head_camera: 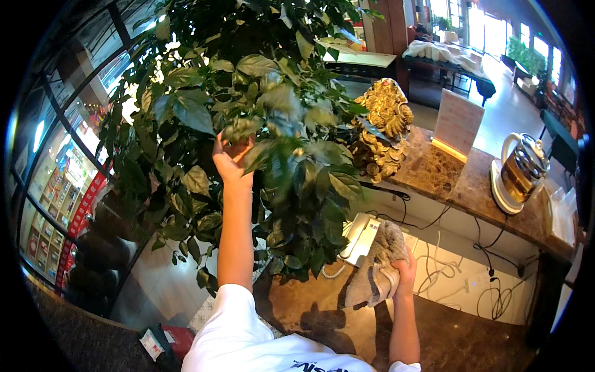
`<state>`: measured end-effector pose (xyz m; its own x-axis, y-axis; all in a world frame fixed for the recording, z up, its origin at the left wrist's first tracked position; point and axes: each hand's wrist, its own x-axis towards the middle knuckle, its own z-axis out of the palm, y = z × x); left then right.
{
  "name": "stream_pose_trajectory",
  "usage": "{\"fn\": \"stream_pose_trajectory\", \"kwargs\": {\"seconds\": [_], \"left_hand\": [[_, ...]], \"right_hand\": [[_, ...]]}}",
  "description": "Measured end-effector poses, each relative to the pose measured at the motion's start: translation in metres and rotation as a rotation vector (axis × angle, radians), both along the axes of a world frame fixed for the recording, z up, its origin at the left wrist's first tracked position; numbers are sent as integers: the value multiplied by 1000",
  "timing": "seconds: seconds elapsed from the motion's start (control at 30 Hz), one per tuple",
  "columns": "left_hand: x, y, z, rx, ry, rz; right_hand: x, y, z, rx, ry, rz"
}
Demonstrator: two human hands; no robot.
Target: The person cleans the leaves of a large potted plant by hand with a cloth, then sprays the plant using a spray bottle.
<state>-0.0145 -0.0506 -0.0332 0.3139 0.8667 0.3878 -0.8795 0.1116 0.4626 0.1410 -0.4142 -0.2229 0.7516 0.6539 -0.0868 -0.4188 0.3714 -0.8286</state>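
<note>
A large leafy green plant (186,111) fills the upper middle of the head view. My left hand (234,158) reaches up into its foliage, thumb and fingers bent beneath a leaf. Leaves cover the fingertips, so I cannot tell whether they pinch anything. Several leaves right of that hand are blurred. In my right hand (405,274) is a crumpled grey-beige cloth (379,265), hanging over the brown desk surface (297,302). Just behind the cloth sits a white corded telephone (360,239), partly covered by it.
On the raised marble ledge (423,162) stand a gold figurine (383,125) touching the foliage, a sign (458,121) with writing, and a glass kettle (523,167) on its base. Loose cables (495,297) hang and coil below. Bags (169,344) lie at lower left.
</note>
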Motion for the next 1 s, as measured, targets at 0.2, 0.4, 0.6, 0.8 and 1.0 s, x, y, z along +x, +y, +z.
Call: {"fn": "stream_pose_trajectory", "kwargs": {"seconds": [0.2,0.4,0.6,0.8,1.0], "left_hand": [[-23,31,-40,-12,60,-261],[-27,-11,-22,-65,409,47],[-44,1,-40,189,316,-134],[-42,1,-62,115,48,-422],[-24,-40,-35,-18,-4,-290]], "right_hand": [[-12,1,7,-83,6,37],[-24,6,44,-93,-203,186],[-43,13,70,52,-364,271],[-71,83,159,202,-897,209],[-116,173,207,-115,-1469,108]]}}
